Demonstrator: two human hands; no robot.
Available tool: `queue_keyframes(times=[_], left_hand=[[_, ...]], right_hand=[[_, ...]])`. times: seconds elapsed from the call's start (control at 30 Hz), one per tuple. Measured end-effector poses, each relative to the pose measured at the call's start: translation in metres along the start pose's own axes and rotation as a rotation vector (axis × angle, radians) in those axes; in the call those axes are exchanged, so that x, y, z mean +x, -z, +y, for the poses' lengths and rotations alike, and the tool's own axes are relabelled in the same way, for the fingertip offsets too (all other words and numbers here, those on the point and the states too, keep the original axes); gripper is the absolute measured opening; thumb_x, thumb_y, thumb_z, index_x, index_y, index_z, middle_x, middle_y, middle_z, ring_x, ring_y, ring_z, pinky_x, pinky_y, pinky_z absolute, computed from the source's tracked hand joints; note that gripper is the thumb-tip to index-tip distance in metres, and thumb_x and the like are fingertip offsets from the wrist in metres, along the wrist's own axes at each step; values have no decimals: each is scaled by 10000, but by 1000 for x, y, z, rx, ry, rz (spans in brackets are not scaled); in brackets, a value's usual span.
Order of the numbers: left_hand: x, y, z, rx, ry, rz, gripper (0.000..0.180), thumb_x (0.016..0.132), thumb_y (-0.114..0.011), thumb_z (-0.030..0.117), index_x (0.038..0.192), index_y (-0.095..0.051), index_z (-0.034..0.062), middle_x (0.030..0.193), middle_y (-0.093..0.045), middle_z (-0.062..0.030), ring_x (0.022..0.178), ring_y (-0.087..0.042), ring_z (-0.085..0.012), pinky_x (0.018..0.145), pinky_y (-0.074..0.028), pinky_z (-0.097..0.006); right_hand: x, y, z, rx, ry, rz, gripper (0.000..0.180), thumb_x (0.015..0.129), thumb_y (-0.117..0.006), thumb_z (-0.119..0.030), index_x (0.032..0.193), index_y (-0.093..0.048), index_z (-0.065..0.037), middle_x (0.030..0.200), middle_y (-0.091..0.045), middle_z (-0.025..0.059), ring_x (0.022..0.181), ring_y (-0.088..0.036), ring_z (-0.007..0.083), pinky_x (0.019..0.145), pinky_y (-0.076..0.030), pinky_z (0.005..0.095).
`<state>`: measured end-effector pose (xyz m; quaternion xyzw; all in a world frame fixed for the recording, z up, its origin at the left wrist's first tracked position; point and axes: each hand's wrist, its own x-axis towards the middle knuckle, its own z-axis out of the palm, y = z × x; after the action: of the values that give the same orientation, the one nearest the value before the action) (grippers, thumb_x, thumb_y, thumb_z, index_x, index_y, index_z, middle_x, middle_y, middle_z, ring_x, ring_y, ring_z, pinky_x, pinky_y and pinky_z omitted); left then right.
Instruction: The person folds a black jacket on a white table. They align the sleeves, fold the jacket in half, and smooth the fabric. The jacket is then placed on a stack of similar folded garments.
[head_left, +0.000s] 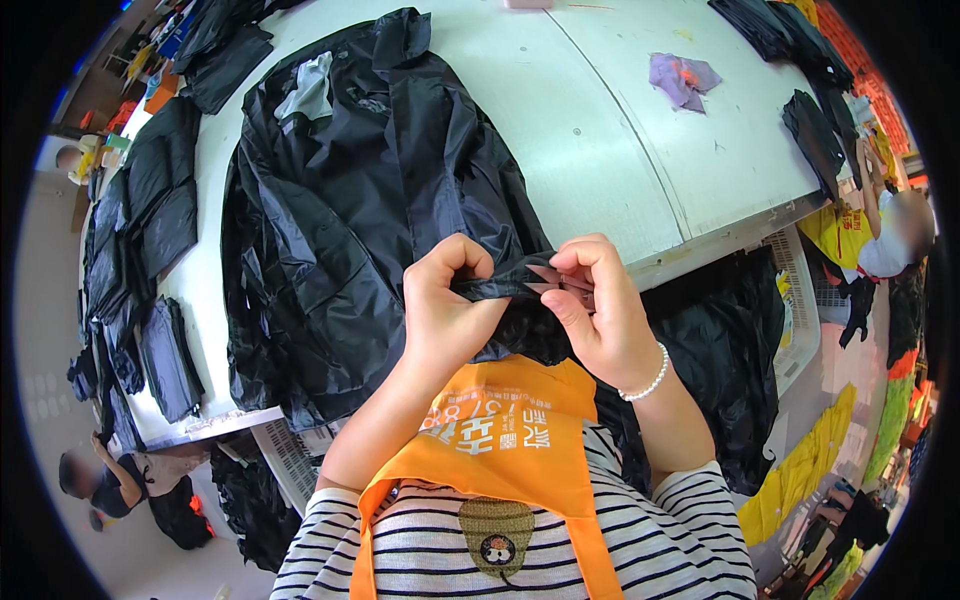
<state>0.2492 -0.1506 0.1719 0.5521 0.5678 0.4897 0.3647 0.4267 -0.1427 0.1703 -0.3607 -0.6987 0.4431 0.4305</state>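
Observation:
A large black glossy garment (pixel 350 200) lies spread over the white table (pixel 600 130), with one end pulled to the near edge. My left hand (pixel 445 305) pinches a bunched fold of this black fabric at that edge. My right hand (pixel 600 310), with a white bead bracelet on the wrist, grips the same fold just to the right, fingers curled around it. The two hands are a few centimetres apart. More black fabric hangs down below the hands, over an orange apron (pixel 510 440).
Folded black pieces (pixel 150 200) are stacked along the table's left edge. A purple cloth scrap (pixel 682 78) lies at the far right, near more black pieces (pixel 815 135). Other people work at the left (pixel 110 480) and right (pixel 890 230). Yellow garments (pixel 800 470) hang at the lower right.

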Motion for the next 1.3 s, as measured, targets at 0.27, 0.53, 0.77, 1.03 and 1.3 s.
queue_keyframes(times=[0.27,0.53,0.77,1.03,1.3], left_hand=[[4,0,3,30,-42,9,245,643,-720,4,655,-476,15,579,-466,0,560,-401,-59,509,-360,-219],[2,0,5,2,-18,-28,229,660,-665,-48,667,-455,40,655,-419,66,629,-367,-20,549,-287,-177],[22,9,-12,-300,242,37,163,715,-659,-30,715,-511,38,661,-516,49,625,-470,-19,572,-358,-166],[3,7,-8,185,-322,232,571,642,-779,37,1139,-497,18,1172,-466,-113,1067,-491,-195,886,-419,-322],[-17,5,-8,67,-85,-76,287,720,-570,-53,989,-654,0,944,-649,-130,859,-633,-203,772,-491,-268]], right_hand=[[7,-2,-5,-21,29,2,228,853,-662,-61,1000,-497,-4,960,-544,102,794,-632,214,685,-532,278],[7,4,-4,56,-29,-6,215,851,-666,-42,1002,-517,-14,929,-531,76,778,-600,145,710,-478,198],[-5,5,-5,-197,-45,-34,334,669,-796,38,919,-582,-16,894,-541,48,701,-576,91,582,-505,186],[-5,-4,12,-344,-50,184,134,792,-693,-26,831,-566,-19,778,-569,91,597,-589,217,540,-473,283],[2,4,0,31,-212,39,103,865,-628,-27,818,-538,-9,705,-484,-13,587,-388,28,526,-352,193]])
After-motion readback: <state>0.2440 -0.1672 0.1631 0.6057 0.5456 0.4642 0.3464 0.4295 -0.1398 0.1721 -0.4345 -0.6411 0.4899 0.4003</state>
